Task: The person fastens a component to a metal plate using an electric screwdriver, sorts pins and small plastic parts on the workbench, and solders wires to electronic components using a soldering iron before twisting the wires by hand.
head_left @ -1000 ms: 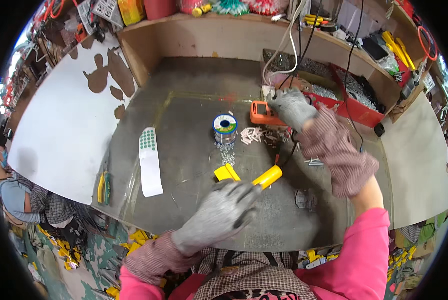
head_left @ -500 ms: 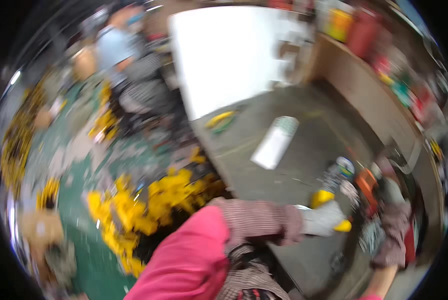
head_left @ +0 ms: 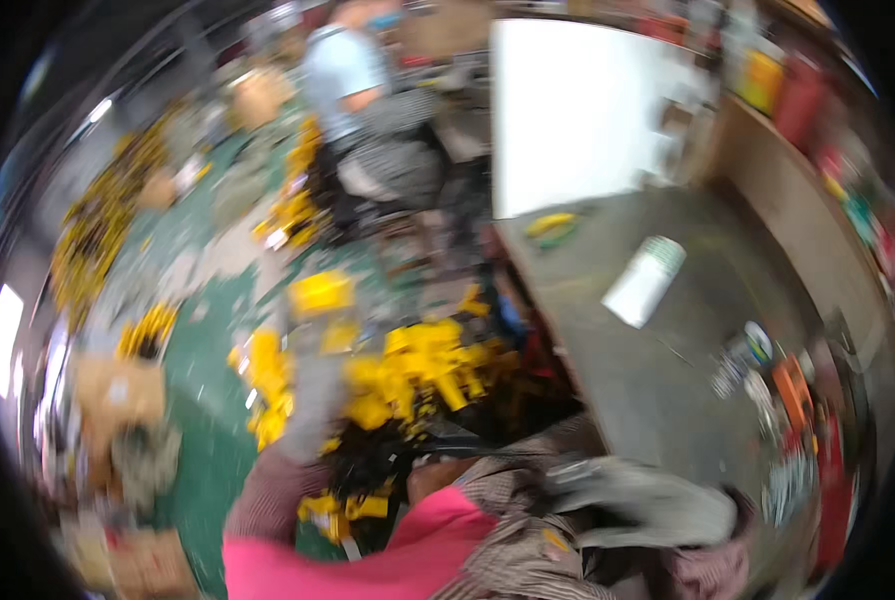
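My left hand (head_left: pixel 315 395), in a grey glove, reaches out over a heap of yellow pieces (head_left: pixel 413 365) with black parts, left of the table. A bright yellow piece (head_left: pixel 321 292) shows at its fingertips, and the fingers seem closed on it, though motion smears them. Its exact kind is too blurred to name. My right hand (head_left: pixel 653 500), also gloved in grey, is close to my body at the table's near edge. Its blurred fingers point left and look apart, with nothing visible in them.
On the grey table (head_left: pixel 608 360) lie a white card with a green end (head_left: pixel 646 282), a yellow-green item (head_left: pixel 551 228), a tape roll (head_left: pixel 758 343) and an orange tool (head_left: pixel 793 393). A white panel (head_left: pixel 588 120) stands behind. A seated person (head_left: pixel 353 85) works beyond; cardboard boxes (head_left: pixel 118 400) lie left.
My left hand has swung from the table to the left, over the yellow heap. My right hand has moved from the tools at the right back toward my body. The view has turned left.
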{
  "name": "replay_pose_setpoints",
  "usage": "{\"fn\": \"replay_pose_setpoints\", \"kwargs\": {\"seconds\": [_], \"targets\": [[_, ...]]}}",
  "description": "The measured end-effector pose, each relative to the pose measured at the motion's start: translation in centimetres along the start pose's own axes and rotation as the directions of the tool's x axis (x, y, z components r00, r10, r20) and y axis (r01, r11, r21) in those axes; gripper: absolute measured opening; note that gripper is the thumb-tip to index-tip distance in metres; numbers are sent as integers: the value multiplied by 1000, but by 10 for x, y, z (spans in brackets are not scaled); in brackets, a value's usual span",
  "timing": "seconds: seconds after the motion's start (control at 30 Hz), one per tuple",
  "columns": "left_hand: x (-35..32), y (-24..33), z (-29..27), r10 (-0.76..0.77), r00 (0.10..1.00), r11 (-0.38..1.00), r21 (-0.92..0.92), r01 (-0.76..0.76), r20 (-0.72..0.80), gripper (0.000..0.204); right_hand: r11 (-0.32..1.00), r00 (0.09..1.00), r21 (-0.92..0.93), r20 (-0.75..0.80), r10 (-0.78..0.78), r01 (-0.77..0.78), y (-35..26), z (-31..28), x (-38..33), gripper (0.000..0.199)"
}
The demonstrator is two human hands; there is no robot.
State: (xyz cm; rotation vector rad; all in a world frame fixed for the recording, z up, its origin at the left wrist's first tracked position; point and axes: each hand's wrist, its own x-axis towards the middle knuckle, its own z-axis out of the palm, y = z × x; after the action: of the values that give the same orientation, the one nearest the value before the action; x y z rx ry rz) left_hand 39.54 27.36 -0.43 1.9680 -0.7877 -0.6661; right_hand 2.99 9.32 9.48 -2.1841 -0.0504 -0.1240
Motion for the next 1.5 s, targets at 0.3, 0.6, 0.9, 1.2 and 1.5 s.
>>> {"fn": "replay_pose_setpoints", "kwargs": {"seconds": [0.3,0.6,0.9,1.2,1.5], "targets": [[13,-189,-126,519,853,581,753,-308,-51,43,844,861,-297,-400,316,-447,87,-72,29,29],[84,86,67,791,517,383,393,-836,328,33,926,828,-328,-560,-29,-189,344,-199,-26,37],[145,231,232,881,338,321,106,-941,332,67,677,760,-367,-442,476,-637,243,-201,44,36],[116,296,289,639,-82,372,-401,-837,765,31,715,715,-271,-545,439,-645,39,-160,-70,32],[44,307,321,887,-369,-221,-447,-867,278,29,711,416,567,-577,703,-417,-6,-113,-140,39]]}}
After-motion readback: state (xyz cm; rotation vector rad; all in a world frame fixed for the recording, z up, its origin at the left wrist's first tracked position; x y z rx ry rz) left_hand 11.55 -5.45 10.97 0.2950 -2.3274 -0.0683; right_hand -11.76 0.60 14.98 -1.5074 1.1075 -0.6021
